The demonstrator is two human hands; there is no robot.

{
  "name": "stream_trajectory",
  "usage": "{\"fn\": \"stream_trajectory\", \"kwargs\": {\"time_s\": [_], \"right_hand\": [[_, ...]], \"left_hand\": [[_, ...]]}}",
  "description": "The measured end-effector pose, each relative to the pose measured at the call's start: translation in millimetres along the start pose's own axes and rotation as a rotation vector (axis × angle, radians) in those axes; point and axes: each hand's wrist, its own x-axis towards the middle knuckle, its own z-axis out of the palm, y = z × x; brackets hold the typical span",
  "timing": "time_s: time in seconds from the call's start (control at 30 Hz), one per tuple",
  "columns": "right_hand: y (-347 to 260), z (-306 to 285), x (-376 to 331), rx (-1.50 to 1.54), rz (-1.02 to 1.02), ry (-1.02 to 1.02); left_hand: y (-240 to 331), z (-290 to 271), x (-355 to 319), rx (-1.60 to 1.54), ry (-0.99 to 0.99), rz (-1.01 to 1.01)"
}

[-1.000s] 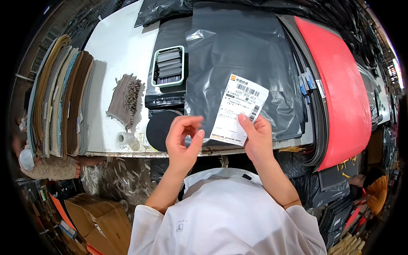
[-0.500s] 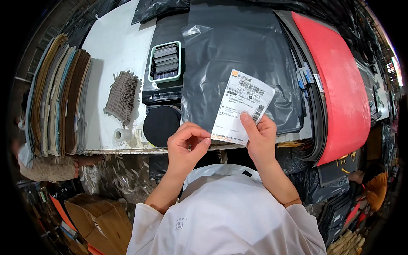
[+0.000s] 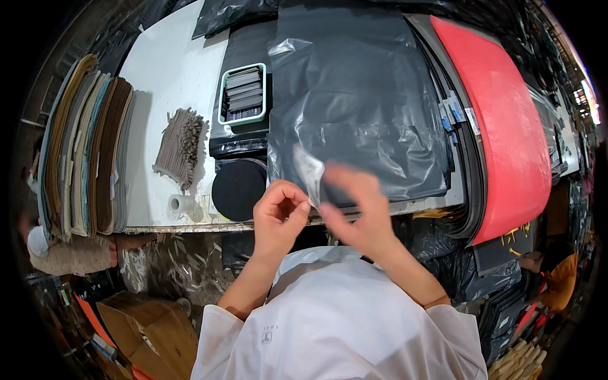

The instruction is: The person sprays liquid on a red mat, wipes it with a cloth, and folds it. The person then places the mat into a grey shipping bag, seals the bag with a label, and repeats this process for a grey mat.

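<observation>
A white paper shipping label [image 3: 309, 172] stands bent and blurred, seen nearly edge-on, in front of a stack of black plastic mailing bags [image 3: 361, 95]. My left hand [image 3: 277, 215] pinches its lower corner between thumb and forefinger. My right hand [image 3: 361, 206] is just to the right of the label, thumb and fingers pointing left. Motion smears those fingers, so whether they grip the label cannot be made out. Near my left hand lies a round black disc [image 3: 239, 189] at the table's front edge.
A pale green tray [image 3: 264, 95] of grey cards stands behind the disc. To the left are a shaggy grey mat piece [image 3: 179, 149], a white roll [image 3: 182, 203] and upright folded mats [image 3: 104, 152]. Dark sheets and a red sheet [image 3: 506, 126] lie at the right.
My right hand has moved left toward my left hand and turned. The label, flat and facing up before, is now bent and nearly edge-on. My left hand keeps its pinch.
</observation>
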Motion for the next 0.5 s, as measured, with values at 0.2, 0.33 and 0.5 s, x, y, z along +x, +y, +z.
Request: {"fn": "stream_trajectory", "kwargs": {"time_s": [0.2, 0.33, 0.5], "right_hand": [[16, 3, -1, 1.081, 0.764, 0.047], [75, -74, 18, 0.722, 0.695, 0.584], [91, -73, 30, -0.356, 0.158, 0.429]], "left_hand": [[-8, 11, -6, 0.152, -0.036, 0.282], [-26, -70, -15, 0.215, -0.235, 0.043], [-28, -112, -41, 1.438, -0.154, -0.091]]}}
